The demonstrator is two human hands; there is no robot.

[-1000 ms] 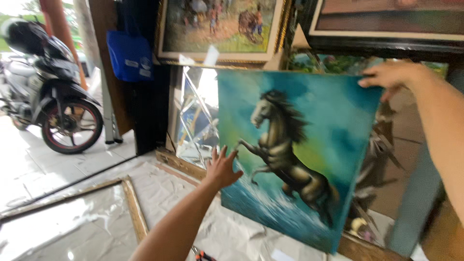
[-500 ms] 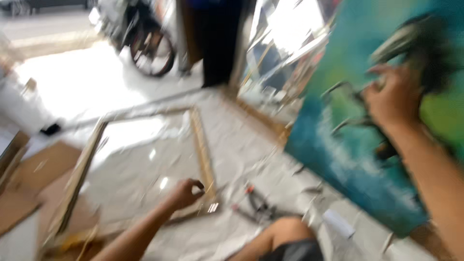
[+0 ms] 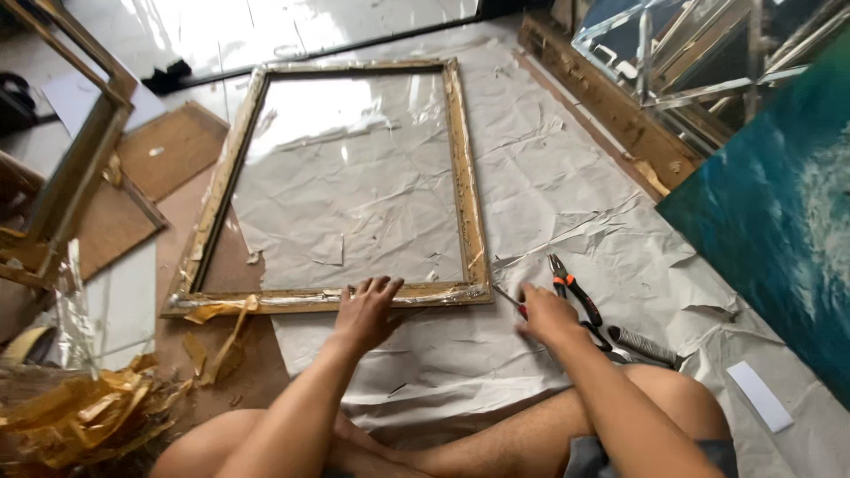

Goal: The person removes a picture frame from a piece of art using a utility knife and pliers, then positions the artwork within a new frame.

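My left hand (image 3: 367, 312) lay spread flat on the near rail of the empty gold frame (image 3: 465, 177), gripping nothing; my right hand (image 3: 547, 317), fingers loose and empty, touched the pliers (image 3: 575, 299) just beside that frame's near corner (the painting (image 3: 779, 212) stood unmounted beyond)

You look down on a glossy white tiled floor (image 3: 266, 26) at twelve o'clock, daylight glaring off it; crumpled grey paper sheeting (image 3: 549, 177) covers the centre, brown cardboard sheets (image 3: 168, 146) at ten o'clock.
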